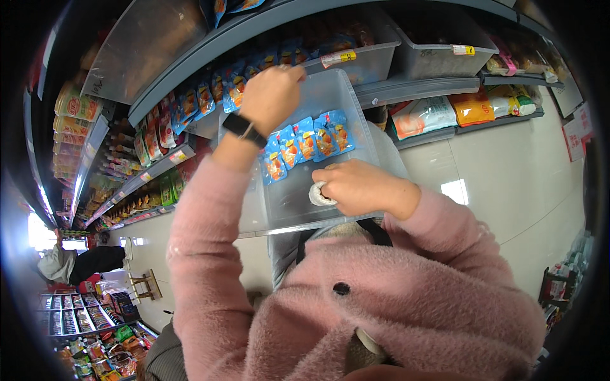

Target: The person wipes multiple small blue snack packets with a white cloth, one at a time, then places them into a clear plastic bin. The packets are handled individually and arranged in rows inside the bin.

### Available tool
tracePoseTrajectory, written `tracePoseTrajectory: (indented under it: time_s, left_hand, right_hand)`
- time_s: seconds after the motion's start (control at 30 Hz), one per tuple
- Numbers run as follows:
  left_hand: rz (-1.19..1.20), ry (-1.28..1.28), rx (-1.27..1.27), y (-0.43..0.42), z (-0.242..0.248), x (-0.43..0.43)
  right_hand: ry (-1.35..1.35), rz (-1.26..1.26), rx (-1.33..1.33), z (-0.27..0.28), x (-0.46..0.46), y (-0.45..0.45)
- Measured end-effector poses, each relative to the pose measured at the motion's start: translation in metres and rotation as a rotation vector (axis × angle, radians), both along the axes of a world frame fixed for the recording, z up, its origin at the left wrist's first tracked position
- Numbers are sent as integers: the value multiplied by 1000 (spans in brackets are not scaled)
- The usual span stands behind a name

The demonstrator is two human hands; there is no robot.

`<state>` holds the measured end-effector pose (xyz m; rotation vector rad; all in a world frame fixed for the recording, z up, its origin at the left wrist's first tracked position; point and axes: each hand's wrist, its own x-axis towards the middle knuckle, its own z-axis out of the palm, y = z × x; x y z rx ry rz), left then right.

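Note:
A clear plastic bin [364,133] rests on my lap, tilted against the shelf front. Several blue snack pouches [306,145] with an orange picture lie in a row inside it. My right hand [355,183] is over the near part of the bin, its fingers closed on a crumpled white cloth [320,195]. Over the bin's far left corner is my left hand [274,95], back upward, a black smartwatch [244,129] on the wrist. Its curled fingers hide whatever may be in them. Just beyond it, similar blue pouches [205,101] stand in a row along the shelf.
Two more plastic bins [357,66] with price tags stand on the grey shelf [419,93] ahead. Large bags [424,116] fill the lower shelf at right. Packaged snacks line shelves [143,176] at left. A person [90,262] and a wooden stool [145,284] are farther off left.

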<state>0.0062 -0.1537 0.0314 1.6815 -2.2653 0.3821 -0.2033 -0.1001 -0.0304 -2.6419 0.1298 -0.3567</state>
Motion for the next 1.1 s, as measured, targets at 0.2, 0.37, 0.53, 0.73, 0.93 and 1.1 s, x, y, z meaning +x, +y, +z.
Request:
tracePoseTrajectory:
  time_s: [0.2, 0.37, 0.53, 0.73, 0.93, 1.1]
  left_hand:
    - [166, 59, 403, 61, -15, 47]
    - [293, -113, 762, 72, -66, 82]
    - [374, -210, 886, 59, -106, 96]
    - [305, -372, 921, 35, -118, 100]
    - [312, -420, 1186, 29, -109, 98]
    - [12, -69, 1031, 48, -70, 86]
  right_hand:
    - [47, -16, -4, 5, 2, 1]
    - [113, -15, 15, 7, 4, 4]
    - [83, -37, -21, 6, 7, 6]
    - [82, -22, -19, 7, 5, 5]
    - [71, -68, -36, 4, 5, 6]
    - [-105, -312, -4, 0, 6, 2]
